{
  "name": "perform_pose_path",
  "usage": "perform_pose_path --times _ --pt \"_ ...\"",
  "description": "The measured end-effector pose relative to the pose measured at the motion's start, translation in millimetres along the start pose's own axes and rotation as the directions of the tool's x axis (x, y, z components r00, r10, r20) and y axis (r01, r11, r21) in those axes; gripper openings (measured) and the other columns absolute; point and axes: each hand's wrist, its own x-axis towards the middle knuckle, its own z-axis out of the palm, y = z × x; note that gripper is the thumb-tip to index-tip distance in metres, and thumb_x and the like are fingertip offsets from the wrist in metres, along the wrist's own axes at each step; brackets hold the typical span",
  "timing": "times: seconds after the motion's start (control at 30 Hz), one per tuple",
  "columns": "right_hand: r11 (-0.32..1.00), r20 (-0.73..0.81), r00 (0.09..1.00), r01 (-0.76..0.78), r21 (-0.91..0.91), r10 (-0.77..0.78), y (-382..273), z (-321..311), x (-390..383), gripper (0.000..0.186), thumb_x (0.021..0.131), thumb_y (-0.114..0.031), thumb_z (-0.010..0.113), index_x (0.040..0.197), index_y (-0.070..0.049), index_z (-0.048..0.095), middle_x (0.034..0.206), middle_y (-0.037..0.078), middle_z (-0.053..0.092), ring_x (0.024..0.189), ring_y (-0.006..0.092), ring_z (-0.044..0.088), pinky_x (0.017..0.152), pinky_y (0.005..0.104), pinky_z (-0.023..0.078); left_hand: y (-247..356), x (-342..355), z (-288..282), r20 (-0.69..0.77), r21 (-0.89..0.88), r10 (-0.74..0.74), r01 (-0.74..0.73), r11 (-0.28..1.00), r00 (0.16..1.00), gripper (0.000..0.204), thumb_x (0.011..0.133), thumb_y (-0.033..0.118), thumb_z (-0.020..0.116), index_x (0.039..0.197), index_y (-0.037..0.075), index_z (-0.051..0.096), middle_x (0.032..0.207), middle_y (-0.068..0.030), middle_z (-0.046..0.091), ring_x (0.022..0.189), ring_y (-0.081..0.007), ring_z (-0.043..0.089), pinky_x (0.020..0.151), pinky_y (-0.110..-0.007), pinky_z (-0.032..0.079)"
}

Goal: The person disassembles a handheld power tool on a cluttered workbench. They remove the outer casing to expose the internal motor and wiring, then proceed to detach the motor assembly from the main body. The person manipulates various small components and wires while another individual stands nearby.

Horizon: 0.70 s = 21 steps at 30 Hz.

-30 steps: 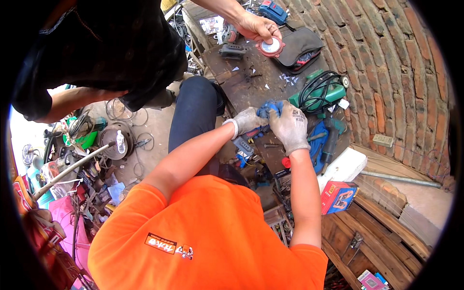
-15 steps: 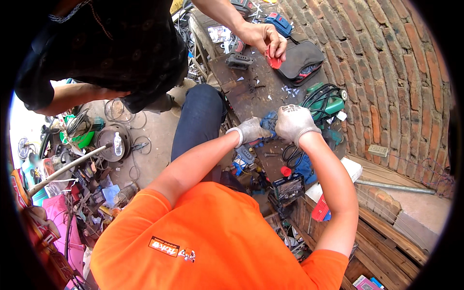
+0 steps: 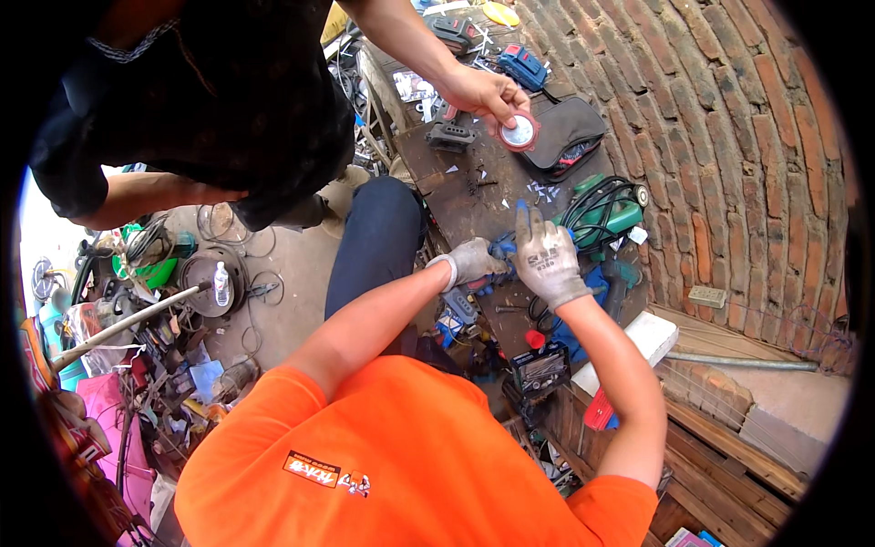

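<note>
The gloved left hand (image 3: 472, 263) is clamped on a blue tool (image 3: 502, 246) at its two o'clock over the bench (image 3: 469, 208), while the right hand (image 3: 549, 263), at the tool's three o'clock, extends fingers toward twelve, its grip hidden.

Bright overall, glaring white at far left, with black-rimmed fisheye distortion.

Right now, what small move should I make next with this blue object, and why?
I'd probably curl your right hand around the blue object: that hand's fingers look extended beside it, while your left hand appears to be holding it from the other side, so a second grip might steady it.
</note>
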Motion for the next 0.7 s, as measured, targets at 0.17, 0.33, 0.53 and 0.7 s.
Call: perform_pose_path --times 0.17,0.33,0.53,0.7 --pt "0.628 -0.104 0.916 -0.178 0.758 0.386 -12.0 50.3 -19.5 0.062 0.092 -0.026 0.067 0.144 0.002 0.048 0.129 0.024 0.062 0.099 0.0271 0.068 0.085 0.0375 0.053 1.5 -3.6 0.0 -0.018 0.038 0.055 -0.054 0.998 0.998 0.044 0.077 0.040 0.076 0.102 0.004 0.074 0.092 -0.0214 0.072 0.082 -0.0317 0.069 0.079 -0.041 0.052" --pt "-0.463 0.180 0.861 0.070 0.884 0.475 -40.8 51.7 -15.2 0.055 0.102 -0.023 0.059 0.145 0.006 0.044 0.116 0.018 0.067 0.084 0.0143 0.066 0.071 0.0244 0.052 -46.0 27.7 13.4 -0.031 0.106 0.253 -0.248 0.963 0.967 0.033 0.079 0.028 0.073 0.101 0.003 0.073 0.088 -0.0211 0.071 0.076 -0.0265 0.067 0.074 -0.038 0.051" --pt "-0.755 0.170 0.880 0.264 0.600 0.443 -24.9 88.1 -14.9 0.050 0.098 -0.030 0.067 0.130 0.006 0.055 0.086 0.009 0.066 0.069 0.0134 0.062 0.063 0.0256 0.051 4.9 -6.1 -5.2 0.008 -0.011 0.025 -0.025 1.000 1.000 0.030 0.080 0.022 0.076 0.098 -0.002 0.073 0.079 -0.0134 0.070 0.070 -0.0177 0.061 0.069 -0.035 0.051" --pt "-0.617 0.230 0.744 0.295 0.730 0.628 -37.6 80.8 -2.9 0.049 0.096 -0.033 0.070 0.124 0.004 0.057 0.084 0.006 0.063 0.066 0.0124 0.060 0.064 0.0276 0.053 -3.7 -1.9 0.8 0.004 -0.170 0.011 -0.011 0.985 1.000 0.027 0.081 0.023 0.076 0.095 0.001 0.075 0.077 -0.0128 0.069 0.070 -0.0162 0.061 0.069 -0.034 0.050"
